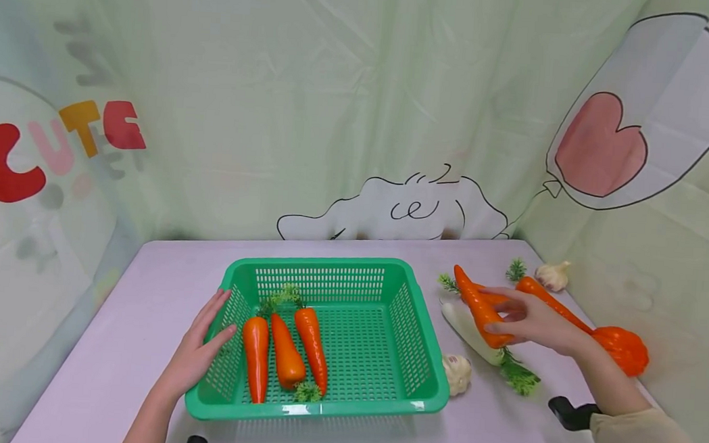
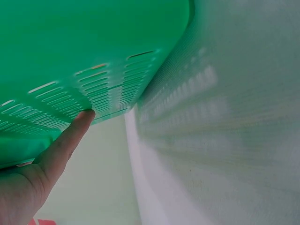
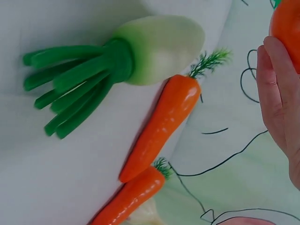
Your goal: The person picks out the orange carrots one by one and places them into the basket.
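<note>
My right hand (image 1: 534,319) grips a carrot (image 1: 482,309) above a white radish (image 1: 466,328) at the right of the table; in the right wrist view the fingers (image 3: 276,79) and part of the held carrot (image 3: 289,30) show at the right edge. The left hand (image 1: 197,351) rests on the left side of the green basket (image 1: 318,409), its fingers fairly straight; in the left wrist view a fingertip of this hand (image 2: 61,147) touches the slotted wall (image 2: 108,28). Inside the basket, at its left, lie three carrots (image 1: 256,358).
A garlic bulb (image 1: 457,375) sits against the basket's right side. Another carrot (image 3: 161,126) lies by the radish (image 3: 164,49). Farther right are a long carrot (image 1: 547,300), a second garlic bulb (image 1: 552,275) and a lumpy orange vegetable (image 1: 624,348). Curtains (image 1: 337,112) stand behind the table.
</note>
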`<state>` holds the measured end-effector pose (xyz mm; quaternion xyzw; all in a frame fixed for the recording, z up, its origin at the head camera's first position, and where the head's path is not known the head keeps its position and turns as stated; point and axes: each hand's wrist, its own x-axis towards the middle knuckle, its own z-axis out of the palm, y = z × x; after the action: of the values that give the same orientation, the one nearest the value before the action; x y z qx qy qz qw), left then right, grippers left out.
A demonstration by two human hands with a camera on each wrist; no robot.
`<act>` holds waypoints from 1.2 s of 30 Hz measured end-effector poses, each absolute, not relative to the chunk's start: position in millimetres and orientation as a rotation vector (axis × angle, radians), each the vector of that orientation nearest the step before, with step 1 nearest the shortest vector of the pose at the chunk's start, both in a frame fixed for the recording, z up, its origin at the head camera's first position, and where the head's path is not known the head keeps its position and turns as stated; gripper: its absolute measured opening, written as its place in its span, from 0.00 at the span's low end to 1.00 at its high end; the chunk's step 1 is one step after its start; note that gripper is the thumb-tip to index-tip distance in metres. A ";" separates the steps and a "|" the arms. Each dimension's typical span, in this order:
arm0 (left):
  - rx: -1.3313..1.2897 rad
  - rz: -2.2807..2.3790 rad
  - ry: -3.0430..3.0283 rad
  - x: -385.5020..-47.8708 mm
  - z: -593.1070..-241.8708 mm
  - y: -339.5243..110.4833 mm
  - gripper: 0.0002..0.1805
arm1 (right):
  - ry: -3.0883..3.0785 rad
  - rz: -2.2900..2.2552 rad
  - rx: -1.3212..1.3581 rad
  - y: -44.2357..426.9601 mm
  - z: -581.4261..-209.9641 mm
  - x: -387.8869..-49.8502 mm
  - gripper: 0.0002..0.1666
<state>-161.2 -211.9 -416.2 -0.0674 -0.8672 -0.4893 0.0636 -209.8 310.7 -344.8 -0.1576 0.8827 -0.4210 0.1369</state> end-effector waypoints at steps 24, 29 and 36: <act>-0.209 -1.512 -2.613 -162.3 -415.7 -211.9 0.32 | 2.512 -1.307 -0.469 243.7 -321.4 -217.8 0.39; -0.216 -1.496 -2.618 -161.4 -414.4 -212.2 0.33 | 2.467 -1.333 -0.523 229.2 -317.4 -220.0 0.38; -0.219 -1.496 -2.614 -160.7 -414.0 -211.7 0.32 | 2.428 -1.323 -0.528 208.7 -310.6 -221.6 0.39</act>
<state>-160.7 -211.7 -414.0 -0.0722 -0.8641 -0.4945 0.0607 -221.6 208.7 -310.6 -0.1850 0.8511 -0.4636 0.1627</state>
